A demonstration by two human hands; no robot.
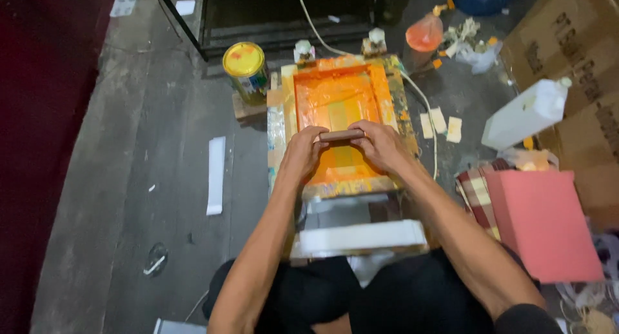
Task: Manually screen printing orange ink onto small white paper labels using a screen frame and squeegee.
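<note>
Left hand (pixel 304 150) and right hand (pixel 382 146): each grip clamped on one end of wooden squeegee (pixel 341 135); squeegee rests on orange-inked screen frame (pixel 336 102); yellow-lidded can (pixel 245 68) just beside.

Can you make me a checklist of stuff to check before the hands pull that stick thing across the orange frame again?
1. Both hands on the squeegee: left hand and right hand grip its ends. Ok.
2. Squeegee lies level across the orange screen frame: ok.
3. Ink covers the mesh: ok.
4. Paint can stands apart from the frame, lid on: ok.
5. White cable runs close beside the frame: not ok.
6. What lies under the screen: cannot tell.
</note>
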